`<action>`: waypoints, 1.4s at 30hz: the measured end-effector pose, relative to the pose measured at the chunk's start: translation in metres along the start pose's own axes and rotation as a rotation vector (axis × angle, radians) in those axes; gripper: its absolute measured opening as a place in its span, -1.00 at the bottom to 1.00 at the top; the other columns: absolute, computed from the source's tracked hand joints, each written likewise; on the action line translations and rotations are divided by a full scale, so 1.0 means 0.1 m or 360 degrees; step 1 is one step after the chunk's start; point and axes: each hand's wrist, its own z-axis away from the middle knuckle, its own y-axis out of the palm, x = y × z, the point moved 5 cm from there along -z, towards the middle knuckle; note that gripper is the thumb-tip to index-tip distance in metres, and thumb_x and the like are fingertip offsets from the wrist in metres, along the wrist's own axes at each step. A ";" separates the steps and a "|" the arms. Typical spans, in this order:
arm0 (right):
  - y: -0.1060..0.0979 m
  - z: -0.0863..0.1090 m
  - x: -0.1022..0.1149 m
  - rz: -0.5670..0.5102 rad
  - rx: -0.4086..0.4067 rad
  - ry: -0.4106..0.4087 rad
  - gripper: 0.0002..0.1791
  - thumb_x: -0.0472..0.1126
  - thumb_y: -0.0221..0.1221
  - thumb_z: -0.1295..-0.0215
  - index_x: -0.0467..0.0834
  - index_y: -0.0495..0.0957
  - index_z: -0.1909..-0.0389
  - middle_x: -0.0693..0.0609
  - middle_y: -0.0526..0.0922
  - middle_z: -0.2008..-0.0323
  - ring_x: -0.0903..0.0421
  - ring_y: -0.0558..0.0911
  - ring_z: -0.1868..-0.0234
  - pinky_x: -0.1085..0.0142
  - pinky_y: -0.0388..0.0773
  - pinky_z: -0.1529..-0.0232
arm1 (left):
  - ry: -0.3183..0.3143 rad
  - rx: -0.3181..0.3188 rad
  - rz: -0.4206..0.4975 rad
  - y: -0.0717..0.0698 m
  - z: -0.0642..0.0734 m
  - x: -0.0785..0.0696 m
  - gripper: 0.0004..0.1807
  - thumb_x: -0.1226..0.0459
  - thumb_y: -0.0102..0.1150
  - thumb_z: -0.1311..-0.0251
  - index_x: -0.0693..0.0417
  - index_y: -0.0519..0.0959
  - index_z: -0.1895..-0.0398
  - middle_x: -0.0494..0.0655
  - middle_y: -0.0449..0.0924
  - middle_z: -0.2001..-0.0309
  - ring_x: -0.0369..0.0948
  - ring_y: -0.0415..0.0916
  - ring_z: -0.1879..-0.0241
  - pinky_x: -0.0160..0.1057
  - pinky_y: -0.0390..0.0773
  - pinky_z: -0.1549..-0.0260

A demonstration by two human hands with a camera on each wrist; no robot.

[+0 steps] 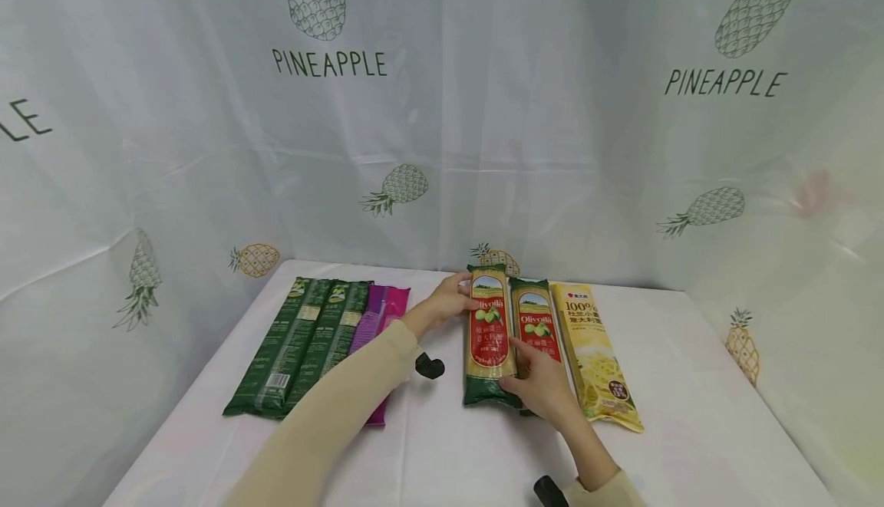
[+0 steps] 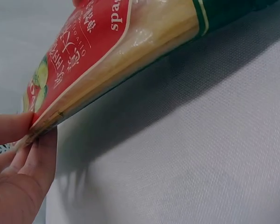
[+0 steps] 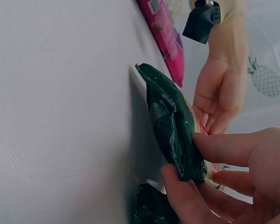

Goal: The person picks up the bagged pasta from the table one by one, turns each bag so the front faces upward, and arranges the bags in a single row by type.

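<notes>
Both hands hold one spaghetti packet [image 1: 489, 330] with a red label and green ends, lifted off the white table. My left hand [image 1: 445, 304] pinches its far left edge, thumb on top and fingers beneath, as the left wrist view shows. Lower down, my right hand [image 1: 542, 380] grips the near right side; in the right wrist view its thumb and fingers close around the packet's green end [image 3: 175, 126]. A second, matching spaghetti packet [image 1: 535, 319] lies just right of it, partly covered by the right hand.
Right of these lies a yellow pasta packet [image 1: 597, 353]. On the left side are two dark green packets [image 1: 276, 353] [image 1: 334, 330] and a purple-pink packet [image 1: 394, 304], partly behind the left sleeve. A pineapple-print curtain [image 1: 518, 123] rises behind the white table [image 1: 704, 415].
</notes>
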 end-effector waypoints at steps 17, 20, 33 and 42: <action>0.07 -0.04 -0.03 0.0094 0.0010 0.0017 -0.24 -0.23 0.50 -0.26 -0.28 0.48 -0.46 -0.27 0.74 -0.07 0.06 0.71 0.26 0.21 0.70 0.48 | -0.0040 -0.0003 -0.0213 0.01 0.01 0.15 -0.16 0.46 0.33 -0.36 0.17 0.20 -0.66 0.22 0.62 -0.17 0.05 0.69 -0.09 -0.08 0.69 -0.08; 0.08 -0.04 -0.03 0.0093 0.0009 0.0023 -0.24 -0.23 0.51 -0.26 -0.29 0.49 -0.46 -0.26 0.75 -0.05 0.09 0.69 0.31 0.24 0.68 0.51 | -0.0033 -0.0036 -0.0324 0.01 0.02 0.16 -0.16 0.42 0.37 -0.36 0.13 0.23 -0.66 0.18 0.66 -0.14 0.03 0.70 -0.08 -0.08 0.66 -0.12; 0.06 0.00 0.00 0.0263 -0.0067 -0.0031 -0.35 -0.25 0.53 -0.23 -0.35 0.61 -0.32 -0.25 0.63 0.01 0.07 0.62 0.36 0.28 0.60 0.51 | -0.0033 -0.0139 -0.0302 0.07 0.02 0.17 -0.32 0.38 0.40 -0.37 0.17 0.39 -0.52 0.17 0.67 -0.19 0.03 0.69 -0.09 -0.05 0.67 -0.10; 0.06 0.04 -0.09 0.0130 -0.0079 -0.0012 -0.34 -0.24 0.51 -0.27 -0.31 0.58 -0.36 -0.30 0.60 -0.11 0.16 0.59 0.57 0.30 0.61 0.60 | -0.0073 -0.0206 -0.0355 0.05 0.04 0.18 -0.30 0.32 0.47 -0.32 0.05 0.47 -0.51 0.11 0.68 -0.14 -0.02 0.68 -0.07 -0.06 0.65 -0.12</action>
